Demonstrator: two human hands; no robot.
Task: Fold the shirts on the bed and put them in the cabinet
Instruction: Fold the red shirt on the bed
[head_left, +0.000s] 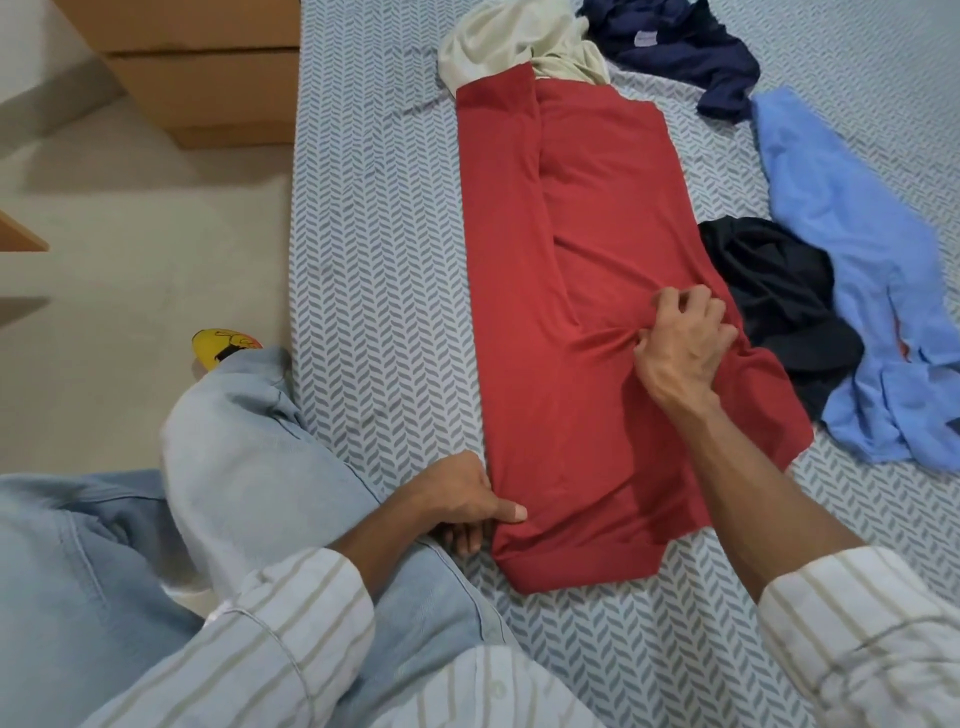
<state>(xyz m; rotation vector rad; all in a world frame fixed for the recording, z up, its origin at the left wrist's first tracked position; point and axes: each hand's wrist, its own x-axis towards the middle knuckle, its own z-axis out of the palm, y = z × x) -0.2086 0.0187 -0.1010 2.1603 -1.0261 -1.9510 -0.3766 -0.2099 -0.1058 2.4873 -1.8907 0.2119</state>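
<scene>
A red shirt (582, 291) lies lengthwise on the bed, its left side folded over into a long strip. My left hand (462, 501) pinches the near left edge of the red shirt, thumb on top and fingers underneath. My right hand (683, 345) bunches the red cloth near its right side, fingers curled into the fabric. Unfolded around it lie a cream shirt (511, 39) at the far end, a navy shirt (680, 44), a light blue shirt (857, 270) and a black garment (779, 291) on the right.
The bed (374, 234) has a grey and white herringbone sheet. My knee in light jeans (244, 447) rests at its left edge. A wooden cabinet with drawers (208, 67) stands on the floor at the upper left. A yellow slipper (221, 345) shows beside my leg.
</scene>
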